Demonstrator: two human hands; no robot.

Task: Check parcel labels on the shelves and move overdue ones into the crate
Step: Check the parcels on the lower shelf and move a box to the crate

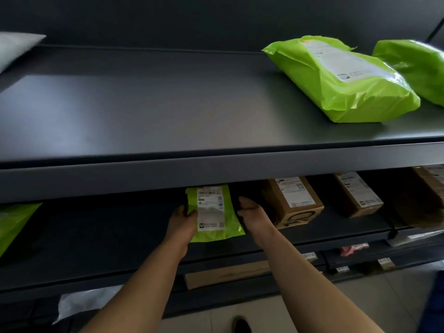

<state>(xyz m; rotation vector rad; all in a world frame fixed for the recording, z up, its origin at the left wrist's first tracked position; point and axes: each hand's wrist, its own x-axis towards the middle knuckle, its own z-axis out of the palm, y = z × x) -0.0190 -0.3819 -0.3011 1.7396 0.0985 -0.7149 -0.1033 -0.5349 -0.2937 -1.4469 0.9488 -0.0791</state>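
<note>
While the left hand [182, 224] pinches the parcel [216, 227] by its left edge, thumb on top, the small green bag sits in the middle shelf [96, 236] with its white label [211, 207] facing up. The right hand [252, 212] is just right of the parcel, fingers loosely curled by its edge; I cannot tell whether they touch it. Further right of the parcel stand a box [293, 203] and a second box [358, 193]. Well left of it lies another green bag [14, 222]. Above it, on the top shelf [144, 111], a big green bag [341, 78] lies to the right.
</note>
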